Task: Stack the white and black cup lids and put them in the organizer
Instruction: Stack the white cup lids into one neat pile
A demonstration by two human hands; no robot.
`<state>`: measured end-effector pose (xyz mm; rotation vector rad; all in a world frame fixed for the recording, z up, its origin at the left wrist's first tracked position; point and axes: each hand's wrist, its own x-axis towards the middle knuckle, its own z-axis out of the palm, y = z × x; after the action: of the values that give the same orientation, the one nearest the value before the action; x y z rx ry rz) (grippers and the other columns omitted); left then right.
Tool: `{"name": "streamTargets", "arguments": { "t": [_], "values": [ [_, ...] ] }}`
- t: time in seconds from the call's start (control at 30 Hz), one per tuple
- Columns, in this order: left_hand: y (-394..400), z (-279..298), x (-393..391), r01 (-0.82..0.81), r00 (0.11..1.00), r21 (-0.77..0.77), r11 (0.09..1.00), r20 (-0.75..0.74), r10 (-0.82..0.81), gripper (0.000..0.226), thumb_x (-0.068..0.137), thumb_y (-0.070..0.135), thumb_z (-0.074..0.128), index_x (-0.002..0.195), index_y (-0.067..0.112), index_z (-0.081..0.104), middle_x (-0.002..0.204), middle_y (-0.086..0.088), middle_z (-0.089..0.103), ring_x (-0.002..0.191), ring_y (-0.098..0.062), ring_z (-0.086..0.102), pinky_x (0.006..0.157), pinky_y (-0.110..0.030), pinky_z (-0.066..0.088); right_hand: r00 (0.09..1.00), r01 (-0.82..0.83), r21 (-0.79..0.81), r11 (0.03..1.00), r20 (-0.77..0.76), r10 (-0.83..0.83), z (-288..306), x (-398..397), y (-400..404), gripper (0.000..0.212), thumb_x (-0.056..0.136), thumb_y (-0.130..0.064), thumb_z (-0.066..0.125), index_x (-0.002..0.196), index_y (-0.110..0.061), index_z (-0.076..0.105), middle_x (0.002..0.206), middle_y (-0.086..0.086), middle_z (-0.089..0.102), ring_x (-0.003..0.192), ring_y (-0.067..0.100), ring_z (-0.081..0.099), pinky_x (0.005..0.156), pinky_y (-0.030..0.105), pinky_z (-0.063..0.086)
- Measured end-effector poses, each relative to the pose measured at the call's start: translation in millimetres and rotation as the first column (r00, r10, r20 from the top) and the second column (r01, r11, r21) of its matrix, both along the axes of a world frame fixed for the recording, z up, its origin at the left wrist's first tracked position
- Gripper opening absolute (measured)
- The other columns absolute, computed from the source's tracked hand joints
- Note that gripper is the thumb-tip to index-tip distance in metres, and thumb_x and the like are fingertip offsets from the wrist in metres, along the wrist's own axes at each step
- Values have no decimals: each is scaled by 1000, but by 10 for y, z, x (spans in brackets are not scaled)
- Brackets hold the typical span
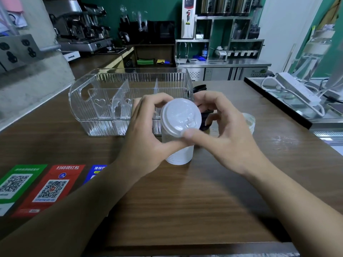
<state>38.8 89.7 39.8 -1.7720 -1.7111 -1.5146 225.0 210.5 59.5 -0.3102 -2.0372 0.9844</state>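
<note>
Lids: white lid stack (179, 127) upright on wooden counter (185, 201), before clear organizer (115, 101); black lids (201, 108) behind.
Left hand (148, 134): grasping stack's side.
Right hand (222, 130): thumb and fingers pinching top lid.
Stickers: red QR sticker (50, 188) reading "扫码领红包"; green (14, 182) beside.

I am seeing QR code stickers (37, 186) lying on the wooden counter (167, 210), an espresso machine (81, 25) standing far left, a white power strip (298, 88) trailing cables at right, and what may be a steel fridge unit (222, 71) sitting behind.
</note>
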Motion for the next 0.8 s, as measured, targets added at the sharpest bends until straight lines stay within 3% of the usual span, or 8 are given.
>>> {"name": "streamTargets", "arguments": {
  "t": [0.13,0.23,0.33,0.43,0.63,0.8],
  "values": [
    [16,-10,16,-108,992,55,993,-65,112,80,74,34,109,132,3,62,127,7,57,117,-29,57,101,-39,51,999,47,110,993,13,-49,-32,-50,-120,87,75,-46,100,143,-18,53,132,0,63,121,24,61,97,33,49],
    [27,-24,36,-136,987,32,990,-78,139,79,72,28,108,130,3,61,125,-1,60,117,-29,56,100,-45,52,997,83,120,989,-16,-82,-26,-76,-148,89,73,-43,102,143,-19,52,130,-3,64,123,21,62,99,21,44],
    [35,-44,39,-116,991,-38,993,-72,113,81,75,39,102,136,8,58,129,0,59,121,-26,54,102,-47,52,995,101,96,990,-13,-100,-33,-74,-108,85,75,-40,101,142,-20,54,129,-10,68,126,17,64,102,20,46],
    [44,-54,25,-54,998,-127,990,19,57,96,75,57,102,147,17,54,138,4,57,128,-20,57,107,-42,52,990,138,71,988,-34,-136,-40,-64,-56,73,83,-35,97,141,-19,56,133,-13,69,130,10,65,107,24,50],
    [81,-78,-67,64,977,-264,962,215,-6,88,79,67,97,147,32,53,138,16,69,132,-6,67,110,-38,57,979,201,131,971,15,-205,-92,-74,57,54,94,-41,87,140,-22,64,133,-13,71,124,12,69,104,31,55],
    [136,-168,-92,213,933,-292,933,345,-105,84,80,61,99,146,33,55,141,14,75,134,-12,73,114,-53,58,976,153,210,966,122,-181,-123,-95,66,49,99,-42,81,142,-19,70,138,-14,68,129,6,64,109,25,50]
  ]
}}
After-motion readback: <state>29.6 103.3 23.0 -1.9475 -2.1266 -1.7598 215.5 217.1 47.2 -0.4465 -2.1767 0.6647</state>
